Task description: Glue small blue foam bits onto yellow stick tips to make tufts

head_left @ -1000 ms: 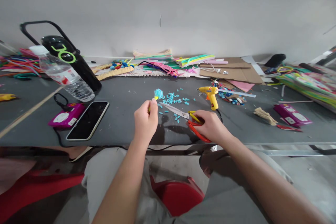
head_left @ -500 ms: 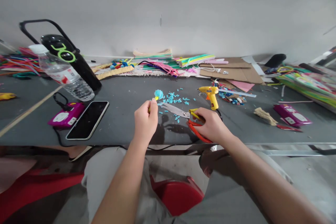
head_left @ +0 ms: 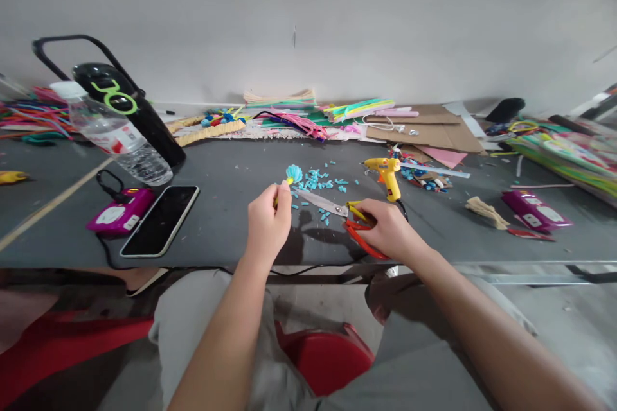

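Note:
A small blue flower-like piece with a yellow base (head_left: 294, 174) is pinched between the thumb and fingers of my left hand (head_left: 270, 213). My right hand (head_left: 388, 226) is wrapped round the handles of scissors (head_left: 324, 203), one handle yellow and the other red. The blades point left, with their tips close to my left fingertips, just below the blue piece. Short blue clippings (head_left: 315, 178) lie scattered on the grey table (head_left: 216, 205) behind and under the blades.
A yellow glue gun (head_left: 388, 174) stands right of the clippings. To the left are a phone (head_left: 161, 219), a purple power strip (head_left: 121, 210), a water bottle (head_left: 116, 135) and a black flask (head_left: 157, 131). Coloured stems (head_left: 359, 109) lie along the wall; another purple strip (head_left: 536, 210) is at right.
The blue piece has shifted slightly to the right and turned a little in my left hand. The scissor blades look closer together than before.

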Demonstrator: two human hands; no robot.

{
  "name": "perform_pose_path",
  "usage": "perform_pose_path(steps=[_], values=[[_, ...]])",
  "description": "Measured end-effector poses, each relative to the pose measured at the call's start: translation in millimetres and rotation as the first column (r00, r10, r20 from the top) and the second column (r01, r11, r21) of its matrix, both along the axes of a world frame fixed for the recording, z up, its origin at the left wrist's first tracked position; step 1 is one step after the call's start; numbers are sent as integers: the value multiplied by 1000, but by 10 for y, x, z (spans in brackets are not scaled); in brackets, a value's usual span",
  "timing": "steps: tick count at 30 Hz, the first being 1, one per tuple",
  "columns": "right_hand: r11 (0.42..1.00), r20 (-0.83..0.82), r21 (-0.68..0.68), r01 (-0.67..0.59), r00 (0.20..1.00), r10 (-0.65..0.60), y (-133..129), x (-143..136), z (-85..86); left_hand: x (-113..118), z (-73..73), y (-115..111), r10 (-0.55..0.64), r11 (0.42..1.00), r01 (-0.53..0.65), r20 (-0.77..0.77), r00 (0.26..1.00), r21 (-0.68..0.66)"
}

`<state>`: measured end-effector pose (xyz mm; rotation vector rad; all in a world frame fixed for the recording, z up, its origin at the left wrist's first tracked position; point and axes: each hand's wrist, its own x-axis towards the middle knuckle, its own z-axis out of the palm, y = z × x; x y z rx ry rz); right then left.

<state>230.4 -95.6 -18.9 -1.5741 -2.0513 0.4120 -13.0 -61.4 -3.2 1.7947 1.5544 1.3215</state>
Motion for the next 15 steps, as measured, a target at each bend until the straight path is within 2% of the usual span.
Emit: perform_pose_path(steps=[6,11,15], values=[[1000,-8,3,-7,1000,7,4,-8,17,-5,11,-5,-6,1000,6,-16,1000,14],[997,-42,-27,68,997,-69,-17,-11,77,-5,11,-7,-1,1000,2,-15,1000,12],[999,-17,-34,38,999,-39,-26,-7,94,-4,12,-9,-3,1000,3,-12,1000,8]])
